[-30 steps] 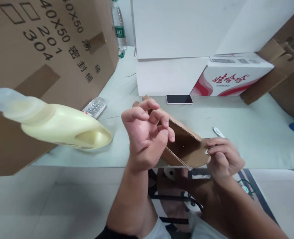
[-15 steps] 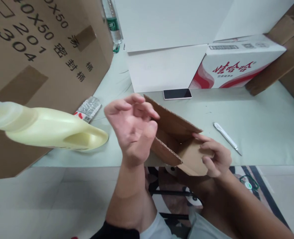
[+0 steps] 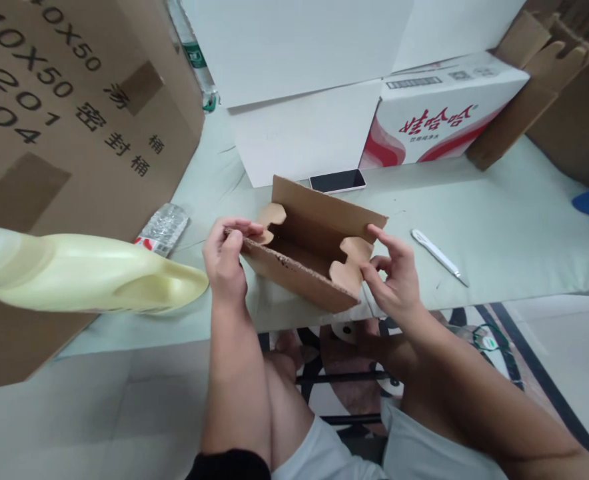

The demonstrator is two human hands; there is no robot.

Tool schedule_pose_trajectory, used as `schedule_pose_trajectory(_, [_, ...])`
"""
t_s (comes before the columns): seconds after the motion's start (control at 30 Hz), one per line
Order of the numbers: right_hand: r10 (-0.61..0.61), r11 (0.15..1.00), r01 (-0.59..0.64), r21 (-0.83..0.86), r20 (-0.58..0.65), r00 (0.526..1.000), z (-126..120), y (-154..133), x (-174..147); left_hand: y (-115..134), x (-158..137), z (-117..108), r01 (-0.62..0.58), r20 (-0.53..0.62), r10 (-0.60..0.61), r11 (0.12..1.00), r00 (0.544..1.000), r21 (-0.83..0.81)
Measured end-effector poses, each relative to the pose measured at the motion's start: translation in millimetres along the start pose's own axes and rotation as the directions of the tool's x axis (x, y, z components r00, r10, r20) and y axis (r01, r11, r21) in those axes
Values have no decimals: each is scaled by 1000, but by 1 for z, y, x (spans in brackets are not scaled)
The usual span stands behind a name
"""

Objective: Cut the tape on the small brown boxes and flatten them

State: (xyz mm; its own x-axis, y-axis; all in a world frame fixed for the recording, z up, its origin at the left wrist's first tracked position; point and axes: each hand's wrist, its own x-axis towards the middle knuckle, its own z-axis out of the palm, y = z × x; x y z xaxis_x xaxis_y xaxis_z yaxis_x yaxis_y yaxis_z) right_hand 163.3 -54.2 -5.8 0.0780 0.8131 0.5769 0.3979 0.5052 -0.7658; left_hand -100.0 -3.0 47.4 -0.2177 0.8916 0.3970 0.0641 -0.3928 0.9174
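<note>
A small brown cardboard box (image 3: 302, 277) sits near the table's front edge, its top open. My left hand (image 3: 226, 263) grips its left end, the thumb outside the near wall and the fingers over the end flap. At the other end, my right hand (image 3: 393, 272) holds the box with bent fingers, the index fingertip at the far wall's corner and the thumb by the notched end flap (image 3: 352, 259). Both end flaps lean inward between the two long walls. No contents show in the part of the box that I can see.
A pale yellow bottle (image 3: 94, 272) juts in from the left, before a plastic-wrapped pack (image 3: 163, 227) and a large carton (image 3: 74, 173). Behind the box lie a phone (image 3: 338, 181) and white cartons (image 3: 434, 123). A white craft knife (image 3: 438, 257) rests at the right.
My left hand has come down from above the box onto its left end. The box has turned to lie more level, and its notched end flaps now stand folded in.
</note>
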Motion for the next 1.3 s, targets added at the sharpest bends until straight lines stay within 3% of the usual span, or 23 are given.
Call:
schedule_pose_trajectory(0.07, [-6, 997, -2, -79, -100, 995, -1, 1, 2, -4, -2, -1, -36, 57, 36, 999, 998, 6])
schedule_pose_trajectory(0.13, [-3, 997, -5, -82, -95, 995, -3, 0, 4, -11, -2, -2, -96, 61, 89, 989, 994, 112])
schedule_pose_trajectory(0.23, [-25, 999, 18, 43, 167, 986, -8, -3, 5, -21, 0, 1, -195, 74, 180, 918, 981, 345])
schedule_pose_trajectory(0.3, [-74, 993, 46, 110, 260, 963, -11, -2, 4, -23, 1, 4, -262, 162, 211, 855, 964, 447])
schedule_pose_trajectory(0.37, [-71, 985, 37, 171, 199, 977, -11, 4, 3, -22, 2, 6, -314, 258, 209, 814, 943, 489])
schedule_pose_trajectory(0.43, [40, 968, -64, 241, 105, 994, -9, 14, 1, -20, 4, 4, -301, 264, 190, 818, 946, 491])
schedule_pose_trajectory(0.5, [221, 935, -246, 256, 122, 968, -6, 25, 0, -20, 7, -1, -212, 151, 160, 863, 976, 458])
schedule_pose_trajectory(0.57, [342, 885, -401, 238, 253, 905, -4, 31, 0, -21, 11, -6, -94, -35, 117, 918, 993, 386])
schedule_pose_trajectory(0.63, [309, 844, -429, 322, 361, 880, -5, 28, 2, -24, 14, -8, 40, -226, 29, 956, 974, 292])
schedule_pose_trajectory(0.67, [249, 829, -395, 395, 371, 895, -7, 24, 3, -27, 15, -7, 134, -295, -59, 961, 954, 240])
schedule_pose_trajectory(0.73, [111, 843, -269, 465, 340, 934, -12, 11, 5, -31, 12, 0, 373, -306, -319, 918, 897, 135])
schedule_pose_trajectory(0.77, [50, 878, -199, 436, 329, 943, -16, 4, 6, -34, 9, 7, 495, -230, -464, 863, 856, 101])
schedule_pose_trajectory(0.83, [-34, 950, -76, 302, 346, 938, -22, -6, 7, -37, 0, 22, 665, 54, -672, 739, 738, 104])
schedule_pose_trajectory(0.87, [-53, 972, -31, 233, 348, 936, -26, -9, 7, -38, -5, 30, 700, 209, -709, 703, 674, 128])
schedule_pose_trajectory(0.93, [-36, 991, -2, 135, 278, 960, -31, -10, 7, -37, -15, 43, 716, 435, -702, 678, 564, 167])
schedule_pose_trajectory(1.0, [13, 995, -27, 101, 138, 990, -34, -5, 7, -35, -22, 50, 728, 532, -697, 655, 480, 201])
schedule_pose_trajectory(1.07, [41, 992, -46, 114, 40, 998, -38, 1, 9, -34, -24, 54, 740, 552, -749, 594, 366, 316])
schedule_pose_trajectory(1.13, [58, 991, -62, 118, 39, 998, -41, 6, 13, -35, -22, 56, 681, 527, -812, 535, 251, 500])
schedule_pose_trajectory(1.17, [72, 991, -78, 105, 66, 995, -43, 8, 15, -36, -21, 57, 618, 499, -833, 527, 239, 583])
schedule_pose_trajectory(1.2, [92, 991, -101, 86, 99, 991, -44, 9, 17, -36, -19, 59, 550, 461, -838, 541, 291, 636])
schedule_pose_trajectory(1.23, [116, 990, -125, 68, 131, 985, -46, 10, 18, -36, -17, 61, 488, 410, -812, 580, 417, 652])
schedule_pose_trajectory(1.3, [150, 986, -161, 51, 183, 972, -48, 10, 19, -34, -14, 66, 346, 261, -572, 736, 778, 582])
